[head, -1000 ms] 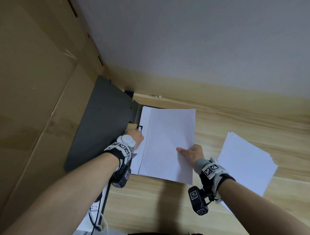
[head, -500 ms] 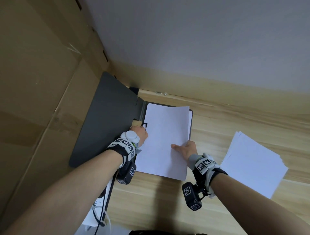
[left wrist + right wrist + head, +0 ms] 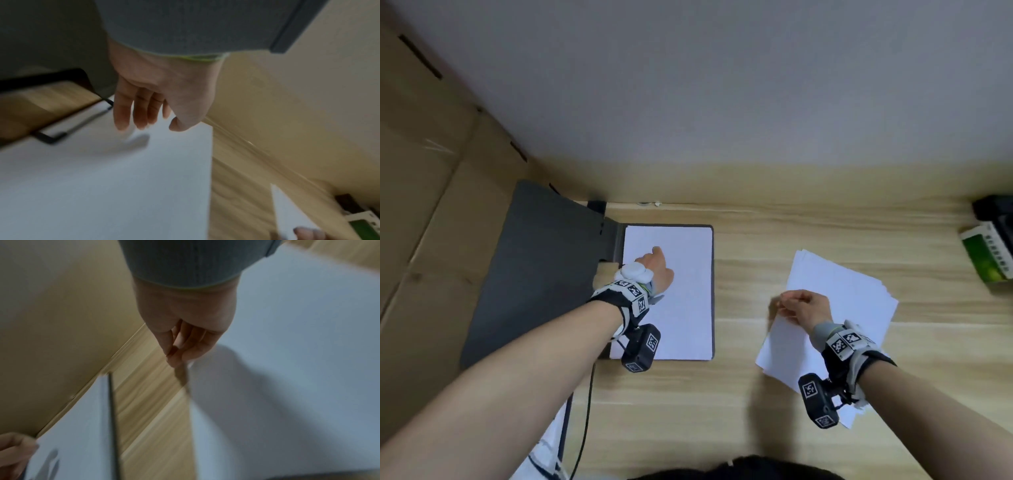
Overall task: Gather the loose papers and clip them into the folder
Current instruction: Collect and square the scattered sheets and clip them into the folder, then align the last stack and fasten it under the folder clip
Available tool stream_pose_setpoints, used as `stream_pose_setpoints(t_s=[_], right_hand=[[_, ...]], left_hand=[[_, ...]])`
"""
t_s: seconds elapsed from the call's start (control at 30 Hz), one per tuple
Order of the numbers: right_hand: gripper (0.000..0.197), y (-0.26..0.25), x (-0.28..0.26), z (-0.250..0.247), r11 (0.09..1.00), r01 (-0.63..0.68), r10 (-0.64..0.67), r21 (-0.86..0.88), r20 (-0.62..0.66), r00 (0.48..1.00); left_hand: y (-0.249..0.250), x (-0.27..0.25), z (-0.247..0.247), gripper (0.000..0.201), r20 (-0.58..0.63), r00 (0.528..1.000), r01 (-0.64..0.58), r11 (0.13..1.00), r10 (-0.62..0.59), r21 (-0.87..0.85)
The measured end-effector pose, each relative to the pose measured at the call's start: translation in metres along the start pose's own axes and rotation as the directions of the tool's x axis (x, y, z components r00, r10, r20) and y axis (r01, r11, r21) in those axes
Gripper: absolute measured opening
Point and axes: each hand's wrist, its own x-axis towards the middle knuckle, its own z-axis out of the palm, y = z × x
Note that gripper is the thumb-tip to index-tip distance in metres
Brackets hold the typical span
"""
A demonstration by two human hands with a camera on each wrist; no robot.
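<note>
An open dark grey folder [image 3: 544,274] lies at the left, its left cover leaning up against a cardboard box. White paper [image 3: 688,308] lies squared in its right half. My left hand [image 3: 657,267] rests on that paper with fingers straight. In the left wrist view the fingertips [image 3: 123,125] touch the sheet [image 3: 123,178] beside the black wire clip [image 3: 51,139]. My right hand [image 3: 801,305] is at the left edge of the loose paper stack [image 3: 852,301]. There its thumb and fingers [image 3: 174,356] pinch the edge of the top sheet [image 3: 287,369], which is slightly raised.
A large cardboard box [image 3: 431,212] walls off the left side. At the far right stand a green and white box [image 3: 986,257] and a black object [image 3: 996,209]. A cable [image 3: 585,411] runs down near the table's front edge. A grey wall closes the back.
My right hand let go of the sheet in the folder and moved right to the loose stack. My left hand shifted from the clip onto the paper, which now lies squared.
</note>
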Motion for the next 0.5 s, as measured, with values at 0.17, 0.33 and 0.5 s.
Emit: stream_pose_setpoints(t_s=[0.17, 0.33, 0.5], right_hand=[[0.009, 0.032, 0.008, -0.084, 0.999, -0.019, 0.026, 0.034, -0.222, 0.975], [0.022, 0.077, 0.019, -0.152, 1.0, -0.027, 0.025, 0.003, -0.453, 0.891], [0.042, 0.089, 0.022, -0.171, 0.994, -0.106, 0.081, -0.032, -0.446, 0.892]], left_hand=[[0.076, -0.024, 0.034, 0.023, 0.06, 0.974, -0.208, 0.966, 0.219, -0.154], [0.15, -0.044, 0.092, 0.012, 0.161, 0.931, -0.248, 0.89, 0.328, -0.383], [0.193, -0.054, 0.119, 0.017, 0.204, 0.923, -0.2, 0.86, 0.326, -0.469]])
